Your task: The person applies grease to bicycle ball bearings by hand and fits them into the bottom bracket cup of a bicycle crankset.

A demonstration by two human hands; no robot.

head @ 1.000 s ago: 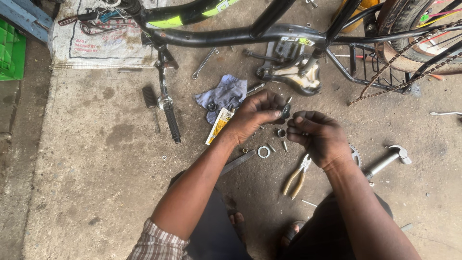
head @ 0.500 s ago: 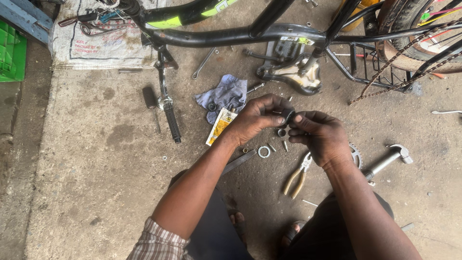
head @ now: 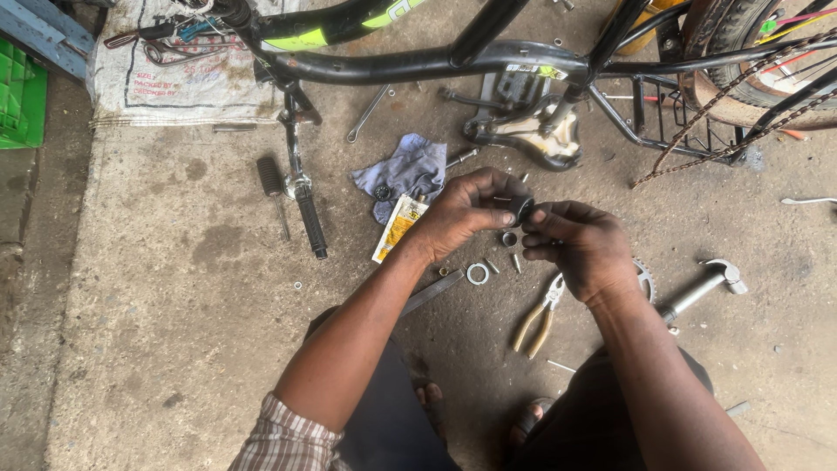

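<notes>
**Small black part pinched between both hands over the concrete**

We see both hands meeting above the grey concrete floor [head: 174, 288], w/ a small black cylindrical metal part [head: 520, 208] caught between them. Left hand [head: 466, 214]: fingers curled over the top, thumb and forefinger tips pressed on the part's left side. Right hand [head: 584, 249]: fingers bunched tight, tips pinching the part's right end. No gap btw the two sets of fingertips; the part sits right where they meet.

Just under the fingertips, on the floor: a short grey metal sleeve [head: 508, 238], a couple of small bolts [head: 516, 262] and a flat silver washer ring [head: 477, 274]. Left of the left-hand fingers, near the wrist, lies a yellow and white squeeze tube [head: 397, 228], its upper end on a crumpled blue-grey rag [head: 405, 170]. Below the right-hand fingers, beside the wrist: pliers w/ tan handles [head: 540, 316], jaws toward the hand. Partly hidden behind that wrist, a toothed chain sprocket [head: 646, 281]; further right, a silver crank arm [head: 702, 288].

Beyond the fingertips, the black and lime bicycle frame [head: 418, 63] spans the top, w/ a black saddle [head: 523, 139] lying under it. Far left of the fingers, a screwdriver w/ black ribbed handle [head: 272, 185], well apart.
</notes>
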